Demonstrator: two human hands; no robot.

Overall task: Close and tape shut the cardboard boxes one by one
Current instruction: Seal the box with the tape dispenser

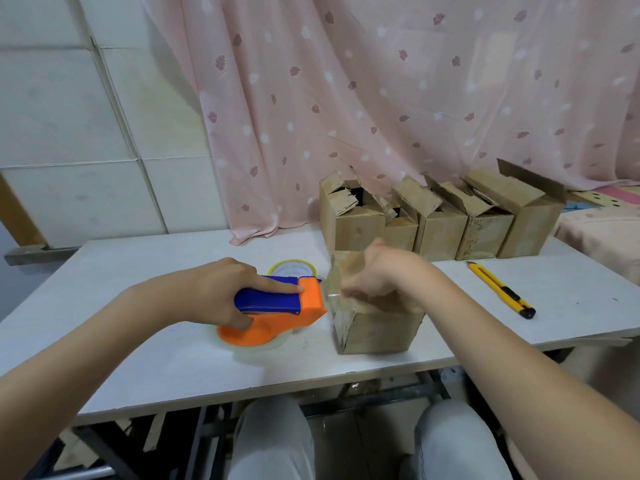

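A person's left hand (221, 289) grips the blue handle of an orange tape dispenser (277, 308), index finger stretched along its top, the tool's nose just beside the left edge of the cardboard box (375, 327) at the middle of the pale counter (173, 358). The right hand (377, 275) lies on top of that box, fingers curled and pressed down over its closed flaps, where clear tape shines across the left edge. A roll of tape (292, 268) with a yellow rim sits just behind the dispenser, left of the box. Behind the box, at the counter's far edge, a row of open boxes (440, 220) stands side by side, their torn flaps raised. To the right of the box a yellow utility knife (500, 289) lies well apart on the bare surface. Beyond the row, a pink curtain (381, 91) printed with leaves and dots hangs down to the counter; white wall panels (69, 133) fill the room to its left. Below the counter's near edge, grey-trousered knees (273, 441) show in front of a dark metal frame.
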